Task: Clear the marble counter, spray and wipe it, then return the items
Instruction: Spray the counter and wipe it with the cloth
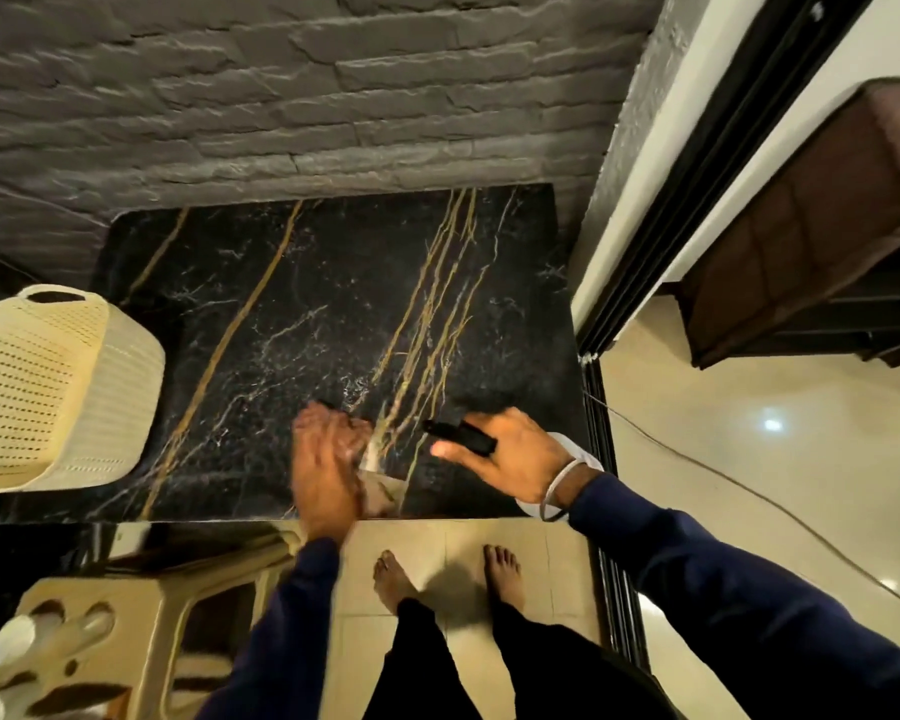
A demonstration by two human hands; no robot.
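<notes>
I see the desk (292,283) as a slab of black marble, glossy, crossed by gold veins and fine white ones, its far edge against the wall. The spray bottle (461,436) hangs over the desk's front right corner, gripped in the right hand (510,454). Its black trigger head points left across the slab, and bits of its white body show behind the wrist. Near the middle of the front edge the left hand (328,470) lies flat and blurred on a pale cloth (383,488), too smeared for me to make out its folds.
</notes>
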